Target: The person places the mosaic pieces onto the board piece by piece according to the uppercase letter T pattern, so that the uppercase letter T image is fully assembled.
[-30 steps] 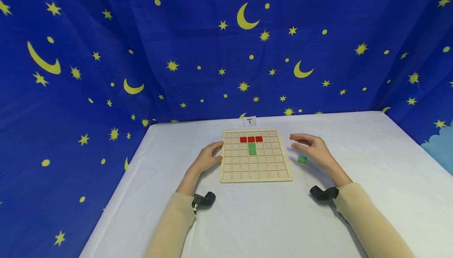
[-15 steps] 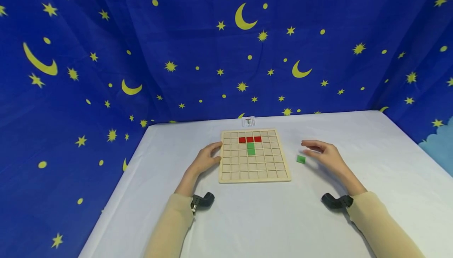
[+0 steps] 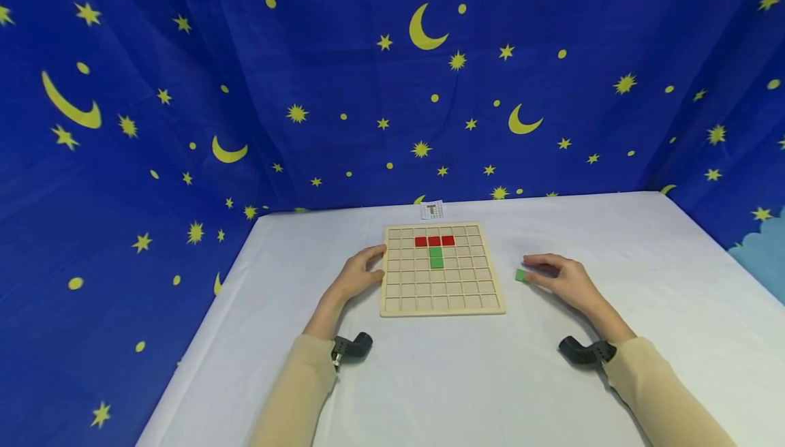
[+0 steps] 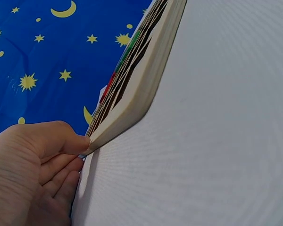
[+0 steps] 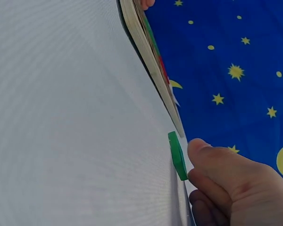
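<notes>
A square wooden grid board [image 3: 443, 312] lies on the white table, with a row of three red tiles [image 3: 434, 241] and two green tiles [image 3: 436, 257] below its middle one, in a T shape. My left hand [image 3: 354, 276] rests thumb and fingertips, spread apart, against the board's left edge. Right of the board lies a loose green tile [image 3: 520, 275], seen edge-on as a green tile [image 5: 178, 156] in the right wrist view. Right beside it is my right hand [image 3: 567, 283], thumb and fingers bent around a gap. The thumb partly covers the tile in the head view; contact is unclear.
Behind the board lies a small paper card [image 3: 432, 210] printed with a T pattern on a grid. A blue curtain [image 3: 343, 79] with yellow stars and moons stands behind the white table [image 3: 454, 379]. Black wrist mounts [image 3: 352, 346] sit at both sleeves.
My right hand has moved right, away from the board, then lowered toward the loose green tile, now partly covering it. The left hand stays at the board's edge.
</notes>
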Available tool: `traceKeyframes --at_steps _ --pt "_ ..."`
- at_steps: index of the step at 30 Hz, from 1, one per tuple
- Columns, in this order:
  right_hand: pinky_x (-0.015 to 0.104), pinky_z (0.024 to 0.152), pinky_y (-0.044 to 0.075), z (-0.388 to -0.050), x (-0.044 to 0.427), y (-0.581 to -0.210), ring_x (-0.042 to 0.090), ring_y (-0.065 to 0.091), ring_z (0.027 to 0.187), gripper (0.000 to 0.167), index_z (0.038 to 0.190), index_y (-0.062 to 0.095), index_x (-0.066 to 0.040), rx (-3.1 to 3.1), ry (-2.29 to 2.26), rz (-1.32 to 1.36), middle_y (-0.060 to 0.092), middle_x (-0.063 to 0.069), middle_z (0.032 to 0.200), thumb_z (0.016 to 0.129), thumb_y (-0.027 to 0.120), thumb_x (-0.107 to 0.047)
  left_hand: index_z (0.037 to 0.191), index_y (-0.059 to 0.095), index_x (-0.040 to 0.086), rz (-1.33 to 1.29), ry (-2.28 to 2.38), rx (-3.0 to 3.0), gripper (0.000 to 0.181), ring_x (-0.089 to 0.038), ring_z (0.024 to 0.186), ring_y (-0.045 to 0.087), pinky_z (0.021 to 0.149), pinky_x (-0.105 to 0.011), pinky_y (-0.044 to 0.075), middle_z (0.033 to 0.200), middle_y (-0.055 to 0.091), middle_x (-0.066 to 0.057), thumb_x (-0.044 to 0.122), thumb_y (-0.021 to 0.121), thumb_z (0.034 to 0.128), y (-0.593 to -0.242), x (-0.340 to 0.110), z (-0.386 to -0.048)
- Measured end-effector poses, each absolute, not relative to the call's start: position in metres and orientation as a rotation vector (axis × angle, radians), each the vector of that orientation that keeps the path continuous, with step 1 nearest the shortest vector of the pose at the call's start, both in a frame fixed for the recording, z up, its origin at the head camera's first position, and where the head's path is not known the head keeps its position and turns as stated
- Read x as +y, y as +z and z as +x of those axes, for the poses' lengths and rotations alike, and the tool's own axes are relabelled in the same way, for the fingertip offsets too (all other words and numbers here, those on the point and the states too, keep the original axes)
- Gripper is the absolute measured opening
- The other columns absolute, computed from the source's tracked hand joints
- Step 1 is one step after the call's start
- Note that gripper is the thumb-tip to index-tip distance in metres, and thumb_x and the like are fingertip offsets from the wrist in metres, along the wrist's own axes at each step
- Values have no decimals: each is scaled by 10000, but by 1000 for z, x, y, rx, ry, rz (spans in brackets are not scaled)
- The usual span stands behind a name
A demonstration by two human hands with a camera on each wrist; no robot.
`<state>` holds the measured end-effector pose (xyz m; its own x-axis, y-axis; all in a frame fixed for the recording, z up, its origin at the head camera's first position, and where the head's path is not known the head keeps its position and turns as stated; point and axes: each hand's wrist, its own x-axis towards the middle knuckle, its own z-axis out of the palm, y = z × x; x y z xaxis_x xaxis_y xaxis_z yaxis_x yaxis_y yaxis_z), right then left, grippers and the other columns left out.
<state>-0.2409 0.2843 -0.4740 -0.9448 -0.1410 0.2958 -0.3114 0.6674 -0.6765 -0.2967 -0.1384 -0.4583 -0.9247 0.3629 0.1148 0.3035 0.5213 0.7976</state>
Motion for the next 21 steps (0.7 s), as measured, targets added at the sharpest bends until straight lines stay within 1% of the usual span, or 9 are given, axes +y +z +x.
traceKeyframes --at_steps 7,13,21 --pt "502 920 443 -241 283 -478 349 570 1071 393 1139 655 -8 -2653 1057 464 648 144 1128 807 756 -193 1372 439 -40 583 1391 2678 568 -318 1314 370 1105 -400 280 1392 446 -192 -11 618 834 -456 -139 -295" --pt "539 922 428 -239 283 -479 361 564 1064 379 1128 663 -16 -2653 1021 483 649 149 1112 798 762 -173 1366 445 -46 587 1412 2672 571 -319 1309 377 1103 -398 285 1383 455 -195 -23 621 823 -458 -138 -295" --pt "529 886 450 -239 283 -481 343 581 1019 303 1089 686 -30 -2630 989 496 664 131 1069 805 747 -115 1376 441 -31 572 1409 2673 574 -296 1311 380 1097 -372 299 1389 453 -181 -26 619 831 -460 -138 -296"
